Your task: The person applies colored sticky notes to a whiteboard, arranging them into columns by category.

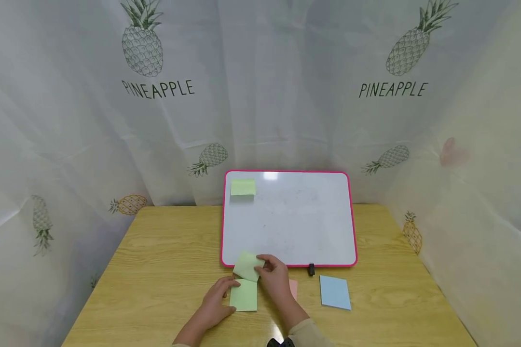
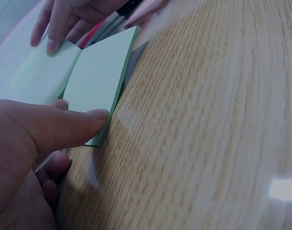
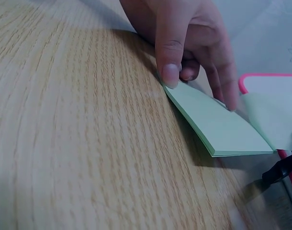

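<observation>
1. Green pad [image 1: 244, 295] lies flat on the table [image 1: 165, 250], low centre of the head view, just below the whiteboard's [image 1: 288, 219] lower pink edge.
2. Left hand [image 1: 216, 300] steadies the pad: thumb [image 2: 64, 127] pressed on its near corner, fingers curled along its left side, pinching it in place.
3. Right hand [image 1: 274, 277] pinches the top sheet [image 1: 247, 265], peeled up and folded back over the board's lower left corner; it looks attached along one edge only.
4. One green note [image 1: 243, 187] is stuck at the board's upper left.
5. Blue pad [image 1: 335, 292] lies at lower right, well apart from the hands; a pink pad [image 1: 293, 288] shows just beside the right wrist.
6. A small black clip or cap [image 1: 311, 270] sits at the board's lower edge; which it is cannot be told.
7. Handling, as a judgement: the sheet is very light, thin and limp, and would crease or curl easily. It is best taken at a free corner away from the glued strip and peeled slowly, sideways.
8. The pad is light and may slide on the smooth wood, so it needs pressure at a corner.
</observation>
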`<state>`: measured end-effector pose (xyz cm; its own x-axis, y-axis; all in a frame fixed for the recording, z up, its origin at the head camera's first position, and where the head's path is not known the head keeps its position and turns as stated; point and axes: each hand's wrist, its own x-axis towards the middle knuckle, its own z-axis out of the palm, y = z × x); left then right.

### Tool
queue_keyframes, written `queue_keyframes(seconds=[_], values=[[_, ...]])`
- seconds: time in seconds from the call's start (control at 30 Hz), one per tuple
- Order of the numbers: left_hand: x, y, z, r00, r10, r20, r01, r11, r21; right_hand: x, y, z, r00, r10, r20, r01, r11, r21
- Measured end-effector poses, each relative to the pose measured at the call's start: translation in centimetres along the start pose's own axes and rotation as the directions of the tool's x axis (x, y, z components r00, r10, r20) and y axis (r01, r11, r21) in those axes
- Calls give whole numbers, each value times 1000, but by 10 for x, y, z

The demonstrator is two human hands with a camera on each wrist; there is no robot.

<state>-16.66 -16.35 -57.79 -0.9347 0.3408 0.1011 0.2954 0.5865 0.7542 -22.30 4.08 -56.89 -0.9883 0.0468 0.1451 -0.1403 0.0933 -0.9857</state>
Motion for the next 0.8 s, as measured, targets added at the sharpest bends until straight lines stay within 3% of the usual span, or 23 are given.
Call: queue_keyframes(seconds=[0.33, 0.57, 0.8], values=[[0, 1, 0, 999, 22, -27, -21, 999, 32, 6, -2, 2, 1000, 14, 0, -14, 1000, -7], [1, 7, 4, 999, -47, 7, 47, 998, 47, 9, -16, -7, 997, 39, 65, -42, 999, 35], [2, 20, -9, 996, -74, -47, 74, 997, -4, 8, -50, -14, 985, -89, 146, 87, 996, 19]])
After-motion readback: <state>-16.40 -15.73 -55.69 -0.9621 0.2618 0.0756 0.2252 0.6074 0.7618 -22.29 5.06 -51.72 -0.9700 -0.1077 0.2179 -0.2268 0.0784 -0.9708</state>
